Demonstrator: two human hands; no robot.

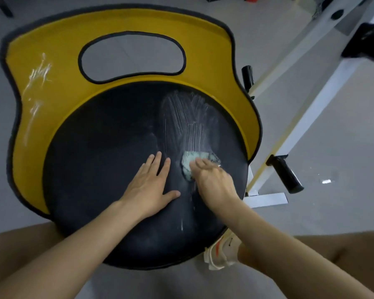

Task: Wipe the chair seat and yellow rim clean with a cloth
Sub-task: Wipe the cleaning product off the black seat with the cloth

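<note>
Seat [108, 169], black, round, lies under both hands; yellow rim [52, 100] wraps it beyond the fingertips and out to the L.

Hands:
- L hand [147, 186] flat on seat, fingers straight and slightly apart, thumb out toward the cloth. Bracing, holds nothing.
- R hand [214, 182] on cloth [189, 162], fingers bunched together and bent down over the wad, gripping it. Blurred, so exact curl unclear.
- Cloth is a small pale wad, mostly ahead of R fingertips, just beside L fingertips, not touching them.

Step in hand, my read: scrubbing R half of seat.
- White streaky smear [188, 119] fans out directly beyond R fingertips, up to the seat edge near the rim. Needs firm overlapping passes; light strokes prob. only spread it.
- Wad is small vs. smear. Better to open it out or turn to a clean face, else residue gets dragged back.
- Thin white streak [182, 225] wrist-side of R hand also wants a pass.
- Keep L hand planted so chair doesn't shift.

Look of things:
- Seat is dull and hazy around L fingers, darker farther L.
- Rim has white scratchy marks [38, 83] well off to L of L fingers, untouched. Est. task under half done.
</note>
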